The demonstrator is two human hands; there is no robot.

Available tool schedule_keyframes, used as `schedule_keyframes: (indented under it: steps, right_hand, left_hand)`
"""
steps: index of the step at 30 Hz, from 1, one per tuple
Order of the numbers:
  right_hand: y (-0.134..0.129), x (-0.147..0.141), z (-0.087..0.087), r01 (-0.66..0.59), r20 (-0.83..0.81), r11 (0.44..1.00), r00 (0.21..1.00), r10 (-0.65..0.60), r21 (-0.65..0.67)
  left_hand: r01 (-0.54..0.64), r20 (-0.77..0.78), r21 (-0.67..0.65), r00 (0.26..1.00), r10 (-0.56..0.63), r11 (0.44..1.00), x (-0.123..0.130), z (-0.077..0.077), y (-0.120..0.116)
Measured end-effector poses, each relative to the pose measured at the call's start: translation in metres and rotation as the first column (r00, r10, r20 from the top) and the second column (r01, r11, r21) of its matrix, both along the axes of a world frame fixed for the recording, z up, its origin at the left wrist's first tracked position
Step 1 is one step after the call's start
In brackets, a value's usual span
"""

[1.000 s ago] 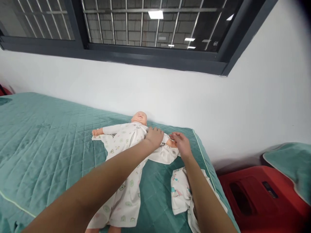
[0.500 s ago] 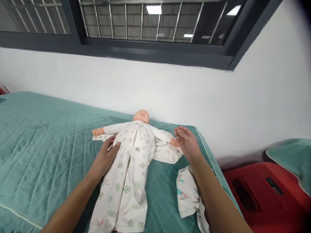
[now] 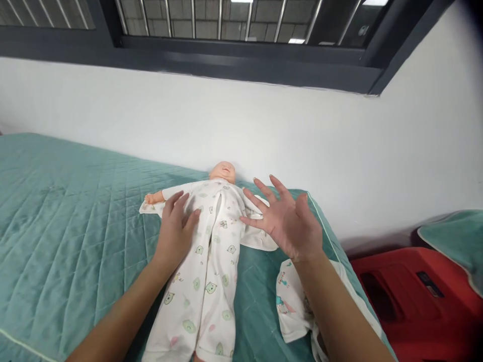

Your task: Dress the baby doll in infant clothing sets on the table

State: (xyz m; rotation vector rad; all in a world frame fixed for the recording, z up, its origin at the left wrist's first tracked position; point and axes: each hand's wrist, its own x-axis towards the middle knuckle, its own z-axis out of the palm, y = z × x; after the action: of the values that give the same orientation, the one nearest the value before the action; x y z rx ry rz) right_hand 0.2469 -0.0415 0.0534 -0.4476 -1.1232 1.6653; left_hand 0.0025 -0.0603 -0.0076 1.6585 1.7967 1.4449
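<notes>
A baby doll (image 3: 223, 171) lies on its back with its head toward the wall and its arms out to the sides. It wears a white romper (image 3: 211, 261) printed with green animal faces; the front has a long seam down the middle. My left hand (image 3: 175, 229) rests at the side of the doll's chest, fingers spread on the cloth, holding nothing. Over the doll's other arm hovers my right hand (image 3: 289, 221), palm turned up and fingers spread, hiding that arm. White cloth spreads under both doll arms.
A green quilted cover (image 3: 94, 236) lies under the doll. Another printed white garment (image 3: 292, 301) is bunched beside my right forearm. Past the bed's edge stands a red plastic stool (image 3: 422, 301) with green cloth (image 3: 456, 241) by it. A white wall and barred window rise behind.
My right hand has turned palm up and spread its fingers, moving slightly left over the doll's arm. My left hand has shifted up and right along the chest. The view has tilted downward.
</notes>
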Motion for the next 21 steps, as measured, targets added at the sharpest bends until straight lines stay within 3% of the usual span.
schedule_keyframes:
  steps: [2,5,7,15,21]
  right_hand:
    - [-0.002,-0.003,0.001,-0.019,0.003,1.000,1.000,0.019,-0.004]
    - [-0.002,-0.004,0.000,-0.043,0.009,0.999,0.999,0.043,-0.006]
    - [-0.001,-0.003,-0.002,-0.062,0.000,0.998,0.998,0.062,-0.006]
    - [0.005,0.000,-0.012,-0.077,-0.003,0.997,0.997,0.077,-0.018]
    - [0.010,0.001,-0.018,-0.034,0.074,0.999,0.997,0.034,0.006]
  left_hand:
    - [0.137,-0.161,0.138,0.980,-0.114,0.981,0.007,0.005,0.002]
    - [0.469,-0.279,0.123,0.862,-0.423,0.874,0.021,0.017,0.004]
    - [0.589,-0.314,0.112,0.785,-0.534,0.800,0.029,0.023,0.008]
    - [0.744,-0.379,0.131,0.648,-0.660,0.655,0.030,0.031,0.031]
    - [0.767,-0.316,0.121,0.631,-0.708,0.630,0.021,0.038,0.041]
